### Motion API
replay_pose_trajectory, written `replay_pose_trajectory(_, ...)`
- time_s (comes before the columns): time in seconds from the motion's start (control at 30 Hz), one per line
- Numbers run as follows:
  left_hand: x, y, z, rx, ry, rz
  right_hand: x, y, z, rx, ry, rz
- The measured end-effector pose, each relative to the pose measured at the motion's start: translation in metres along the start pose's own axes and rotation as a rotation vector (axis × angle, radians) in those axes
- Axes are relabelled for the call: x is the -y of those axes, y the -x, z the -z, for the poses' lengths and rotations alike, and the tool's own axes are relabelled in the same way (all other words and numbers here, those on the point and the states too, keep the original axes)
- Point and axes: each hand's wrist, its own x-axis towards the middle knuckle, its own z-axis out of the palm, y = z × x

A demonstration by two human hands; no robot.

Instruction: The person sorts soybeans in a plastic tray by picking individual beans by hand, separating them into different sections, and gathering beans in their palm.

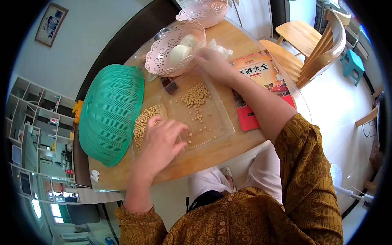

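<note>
While the fingers of the left hand (157, 143) were loosely parted and bent, the thumb apart from the others, they hung low over the near part of the clear plastic tray (220, 118); whether the fingertips pinched a bean could not be told. That hand lay palm down beside the larger heap of soybeans (141, 124) at the tray's left side, its forearm rising from the near edge of the wooden table (167, 173). A smaller heap of soybeans (195, 94) sat toward the tray's far right, with loose beans scattered nearer. Beyond the tray, the right hand (215, 65) reached to the side of the pink openwork basket (161, 61), fingers together and partly hidden, their grip unclear, its forearm stretched across the book (259, 71) right of the tray.
</note>
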Motion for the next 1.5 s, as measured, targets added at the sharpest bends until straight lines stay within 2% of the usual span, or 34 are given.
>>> replay_pose_trajectory(0.2,0.009,-0.012,-0.009,0.215,0.084,0.009,0.001,0.002,0.000,-0.002,-0.030,0.009)
replay_pose_trajectory(0.43,0.010,-0.018,-0.017,0.238,0.139,0.091,0.000,-0.001,-0.001,-0.001,0.032,0.015)
replay_pose_trajectory(1.0,0.014,-0.027,-0.034,0.068,0.132,0.015,-0.001,0.000,-0.001,-0.016,-0.003,0.036)
replay_pose_trajectory(1.03,0.015,-0.027,-0.032,0.067,0.132,0.017,-0.001,0.000,-0.001,-0.015,-0.003,0.037)
replay_pose_trajectory(1.1,0.019,-0.027,-0.027,-0.077,0.105,0.052,-0.001,0.000,0.000,-0.019,0.007,0.047)
replay_pose_trajectory(1.23,0.020,-0.019,-0.006,-0.081,0.121,0.082,-0.001,0.000,-0.002,-0.012,-0.009,0.009)
replay_pose_trajectory(1.3,0.021,-0.012,0.006,-0.210,0.032,0.100,-0.001,0.000,-0.001,-0.007,-0.019,0.005)
replay_pose_trajectory(1.33,0.023,-0.007,0.012,-0.209,0.033,0.096,-0.001,0.000,0.000,-0.010,-0.018,0.002)
replay_pose_trajectory(1.4,0.029,0.005,0.023,-0.308,-0.208,0.270,0.002,0.001,0.002,0.001,0.025,0.009)
replay_pose_trajectory(1.43,0.032,0.010,0.024,-0.308,-0.208,0.271,0.003,0.001,0.002,0.001,0.025,0.010)
replay_pose_trajectory(1.5,0.035,0.017,0.022,-0.380,-0.524,0.291,0.001,0.001,0.000,0.000,0.025,0.012)
